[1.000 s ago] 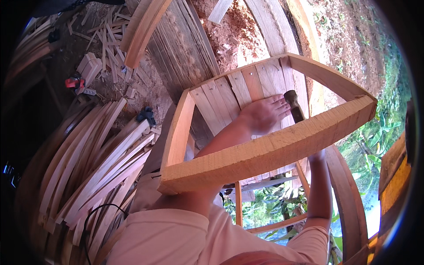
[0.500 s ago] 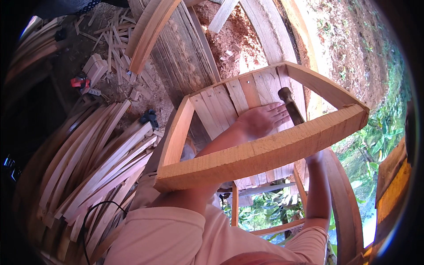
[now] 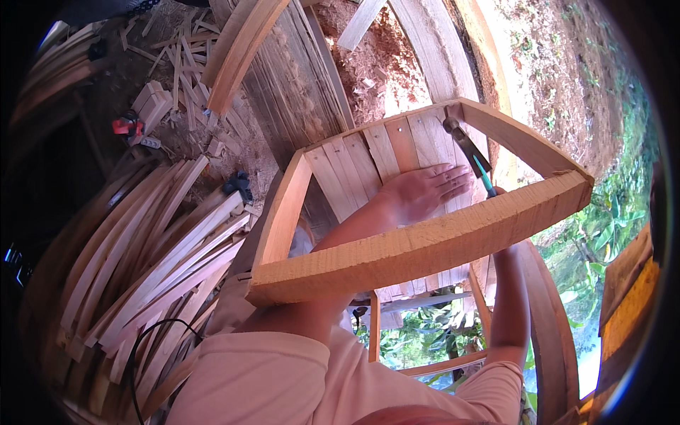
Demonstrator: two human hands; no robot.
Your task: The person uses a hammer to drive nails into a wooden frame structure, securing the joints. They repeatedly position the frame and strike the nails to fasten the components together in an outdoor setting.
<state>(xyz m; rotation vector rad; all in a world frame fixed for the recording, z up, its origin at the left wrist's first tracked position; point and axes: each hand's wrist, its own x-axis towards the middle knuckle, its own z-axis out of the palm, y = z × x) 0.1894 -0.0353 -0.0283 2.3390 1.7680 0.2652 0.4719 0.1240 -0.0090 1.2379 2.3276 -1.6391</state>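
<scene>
My left hand lies flat on a row of narrow wooden slats, palm down with the fingers stretched toward the right. The slats run inside a wooden frame whose thick curved rail crosses over my left forearm. My right hand is mostly hidden behind that rail; only a bit of it shows above the edge. It grips a hammer with a dark head and a teal part on the handle. The hammer's head is over the slats near the frame's far right corner, beyond my left fingertips.
Curved wooden pieces are piled at the left. Scrap sticks and a red-and-black object lie on the ground beyond. A wide plank stretches away under the frame, and a black cable loops at lower left.
The hammer has moved up and away toward the frame's far right corner, showing more of its handle. My left hand has stayed almost in place on the slats.
</scene>
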